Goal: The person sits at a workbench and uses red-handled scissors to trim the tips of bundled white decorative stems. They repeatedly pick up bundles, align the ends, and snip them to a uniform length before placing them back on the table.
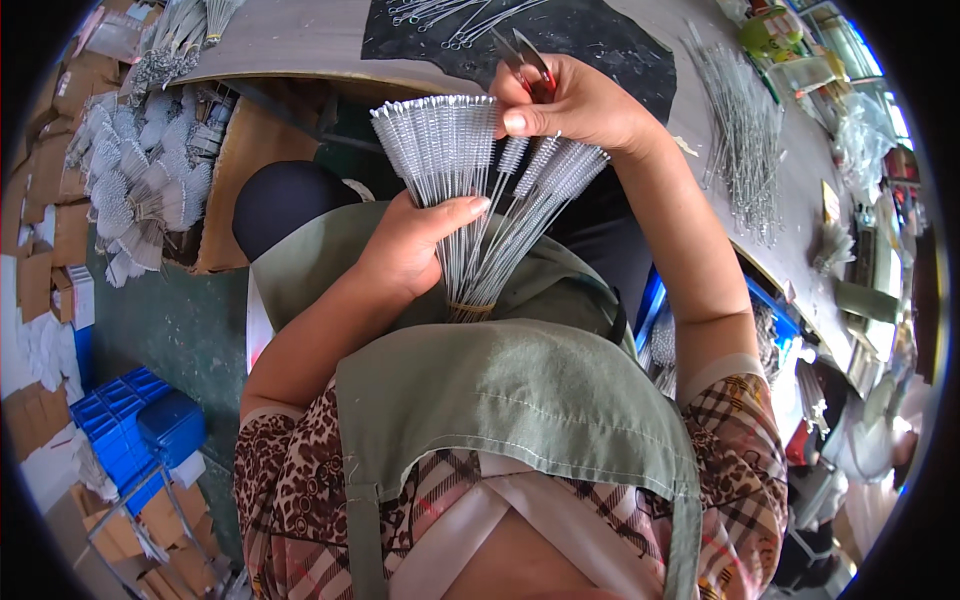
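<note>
Near the frame's centre, the left hand (408,243) clasps a bundle of brushes (440,145) by the stems, long axis running upward; the right hand (588,105), gripping scissors (541,88), is nearer the bristles.

A bundle of slim wire brushes (435,140), bristle ends up and silvery-white, fans out from the left hand (418,238), packed tight on the left and splayed more loosely on the right, its thin metal stems converging at a tan band (470,308) near the lower end. Just above the brush heads, a pair of scissors (543,88) with red handles sits in the right hand (588,105), dark metal blades parted and pointing up and to the left.
</note>
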`<state>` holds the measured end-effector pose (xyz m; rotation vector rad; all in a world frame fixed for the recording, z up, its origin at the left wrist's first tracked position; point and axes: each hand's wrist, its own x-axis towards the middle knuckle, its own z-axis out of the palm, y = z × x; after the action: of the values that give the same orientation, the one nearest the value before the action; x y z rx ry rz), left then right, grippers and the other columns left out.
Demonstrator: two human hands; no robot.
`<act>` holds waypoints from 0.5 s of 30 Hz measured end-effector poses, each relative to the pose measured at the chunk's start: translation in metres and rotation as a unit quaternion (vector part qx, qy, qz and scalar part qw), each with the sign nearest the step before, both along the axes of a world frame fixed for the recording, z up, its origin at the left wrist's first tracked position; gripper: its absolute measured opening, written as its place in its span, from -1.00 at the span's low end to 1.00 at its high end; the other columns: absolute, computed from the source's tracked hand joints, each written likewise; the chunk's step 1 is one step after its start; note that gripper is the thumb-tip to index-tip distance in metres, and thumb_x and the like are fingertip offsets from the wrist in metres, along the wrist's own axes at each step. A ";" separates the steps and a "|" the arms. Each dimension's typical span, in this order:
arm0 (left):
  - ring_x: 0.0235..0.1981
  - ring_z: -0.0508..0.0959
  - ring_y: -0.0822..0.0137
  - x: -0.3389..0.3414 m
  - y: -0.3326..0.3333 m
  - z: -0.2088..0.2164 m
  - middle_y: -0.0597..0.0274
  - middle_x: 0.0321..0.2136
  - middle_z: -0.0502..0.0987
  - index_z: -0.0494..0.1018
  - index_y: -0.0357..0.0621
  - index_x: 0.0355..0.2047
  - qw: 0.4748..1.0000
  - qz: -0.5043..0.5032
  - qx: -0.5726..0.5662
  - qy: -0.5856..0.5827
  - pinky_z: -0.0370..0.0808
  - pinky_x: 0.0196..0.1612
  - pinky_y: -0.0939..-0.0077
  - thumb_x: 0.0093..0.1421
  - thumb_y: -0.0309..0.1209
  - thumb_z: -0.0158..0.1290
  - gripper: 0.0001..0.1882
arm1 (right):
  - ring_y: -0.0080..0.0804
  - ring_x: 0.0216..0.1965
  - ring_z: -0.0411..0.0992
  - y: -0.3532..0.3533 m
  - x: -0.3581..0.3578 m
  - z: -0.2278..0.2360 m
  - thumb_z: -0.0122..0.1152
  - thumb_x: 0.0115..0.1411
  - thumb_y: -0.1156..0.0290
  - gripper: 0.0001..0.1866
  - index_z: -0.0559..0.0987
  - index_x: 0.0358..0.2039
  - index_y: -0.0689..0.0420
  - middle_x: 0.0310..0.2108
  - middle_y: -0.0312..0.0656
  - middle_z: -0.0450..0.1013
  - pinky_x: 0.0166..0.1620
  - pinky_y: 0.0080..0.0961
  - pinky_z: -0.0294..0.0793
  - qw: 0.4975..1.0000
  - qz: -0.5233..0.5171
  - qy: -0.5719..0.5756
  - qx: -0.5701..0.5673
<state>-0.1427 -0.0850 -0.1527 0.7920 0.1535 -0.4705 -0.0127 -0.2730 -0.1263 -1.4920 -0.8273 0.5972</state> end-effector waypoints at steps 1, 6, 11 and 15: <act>-0.36 0.51 0.39 0.000 -0.001 0.001 0.18 -0.35 0.49 0.40 -0.32 -0.24 1.000 0.001 -0.003 0.001 0.46 -0.24 0.49 0.04 -0.57 0.02 -0.77 | -0.75 -0.47 0.21 0.001 -0.002 0.001 0.33 -0.02 0.33 -0.76 0.40 -0.51 0.09 -0.57 -0.49 0.28 -0.35 -0.76 0.21 1.000 -0.015 -0.001 -0.007; -0.37 0.51 0.39 -0.002 -0.001 0.002 0.19 -0.37 0.50 0.41 -0.31 -0.27 1.000 0.006 0.013 -0.007 0.46 -0.26 0.51 0.04 -0.57 0.02 -0.79 | -0.74 -0.54 0.18 0.000 -0.007 0.006 0.34 -0.03 0.34 -0.74 0.39 -0.58 0.07 -0.63 -0.52 0.24 -0.42 -0.75 0.20 1.000 -0.007 0.022 -0.009; -0.39 0.50 0.40 -0.005 0.000 -0.003 0.20 -0.39 0.50 0.42 -0.30 -0.30 0.999 0.017 0.045 0.002 0.45 -0.28 0.52 0.03 -0.55 0.04 -0.81 | -0.73 -0.55 0.16 0.007 -0.017 0.020 0.35 -0.04 0.30 -0.72 0.39 -0.62 0.05 -0.65 -0.52 0.22 -0.43 -0.75 0.17 0.998 -0.048 0.036 -0.024; -0.40 0.50 0.40 -0.005 -0.002 0.003 0.21 -0.41 0.49 0.42 -0.30 -0.31 0.999 0.012 0.035 -0.009 0.45 -0.29 0.51 0.04 -0.53 0.05 -0.82 | -0.67 -0.50 0.26 -0.002 -0.008 0.012 0.31 0.00 0.28 -0.70 0.34 -0.59 0.08 -0.61 -0.43 0.25 -0.36 -0.68 0.26 0.997 -0.008 -0.014 -0.072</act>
<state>-0.1480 -0.0866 -0.1495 0.8616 0.1632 -0.4373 -0.0208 -0.2745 -0.1140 -1.6395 -0.8071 0.6369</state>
